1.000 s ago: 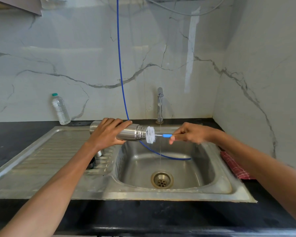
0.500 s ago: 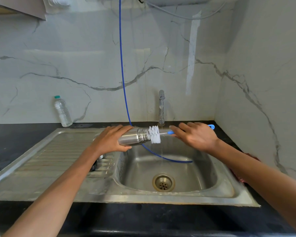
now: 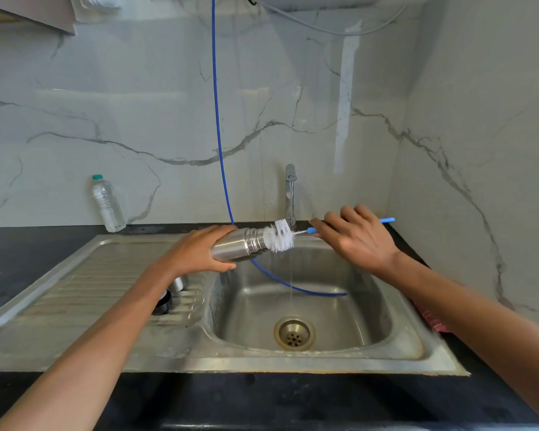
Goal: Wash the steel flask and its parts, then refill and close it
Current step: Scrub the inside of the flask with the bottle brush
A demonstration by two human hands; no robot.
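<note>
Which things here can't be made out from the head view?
- Flask base: hidden under the left hand.
- Flask parts on the drainboard: partly behind the left forearm.
- Red cloth: mostly behind the right arm.
- Right hand's grip on the brush handle: hidden by its back.

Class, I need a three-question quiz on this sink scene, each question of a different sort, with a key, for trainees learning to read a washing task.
1. True or false: the steel flask stands upright in the sink basin.
2. Which hand holds the flask? A) left hand B) right hand C) neither
3. Fill in: the white bristles of the bottle brush are at the flask's ____.

Key
1. False: it is held roughly level over the basin's left edge.
2. A; the right hand has the brush's blue handle.
3. mouth, with a thin stream of water falling from the tap behind.
</note>
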